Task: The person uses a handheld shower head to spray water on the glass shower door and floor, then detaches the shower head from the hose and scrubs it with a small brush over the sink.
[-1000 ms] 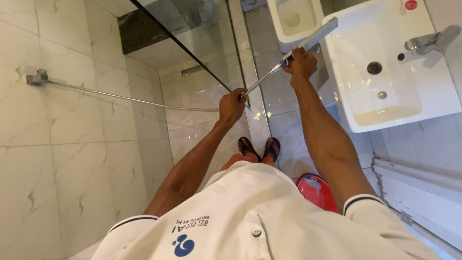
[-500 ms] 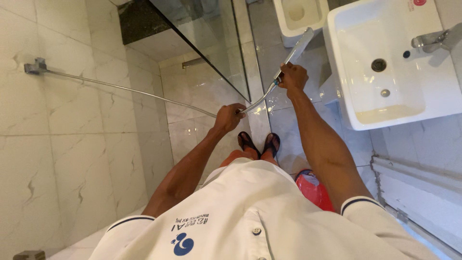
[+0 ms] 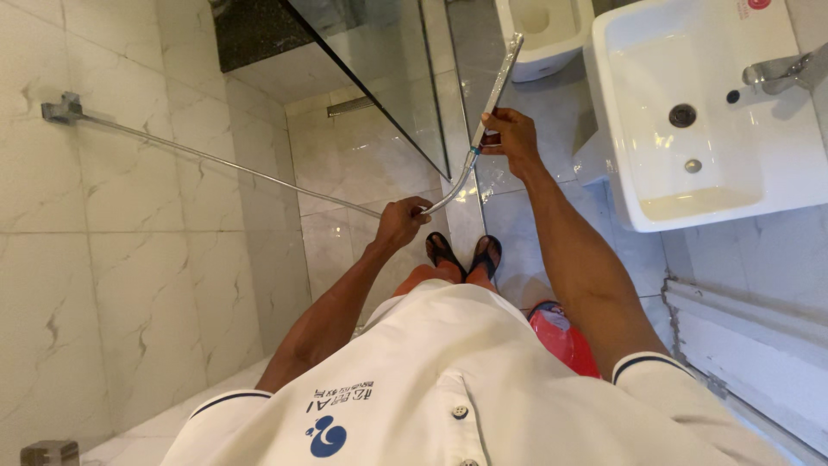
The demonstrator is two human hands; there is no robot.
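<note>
My right hand (image 3: pixel 511 136) grips the lower end of a slim chrome hand shower (image 3: pixel 498 79), which points away from me toward the white toilet (image 3: pixel 552 26). My left hand (image 3: pixel 400 222) is closed around the metal shower hose (image 3: pixel 224 164). The hose runs left from that hand to a chrome wall outlet (image 3: pixel 60 110) on the marble-tiled wall, and curves up from my left hand to the hand shower. My feet in dark sandals (image 3: pixel 466 253) stand on the floor below both hands.
A white washbasin (image 3: pixel 780 177) with a chrome tap (image 3: pixel 780 71) hangs at the right. A glass shower partition (image 3: pixel 371 60) stands ahead left, its edge close to the hose. A red plastic object (image 3: pixel 565 341) sits on the floor by my right leg.
My right hand swung the hand shower from pointing at the washbasin to pointing toward the toilet and moved slightly left. My left hand slid lower along the hose.
</note>
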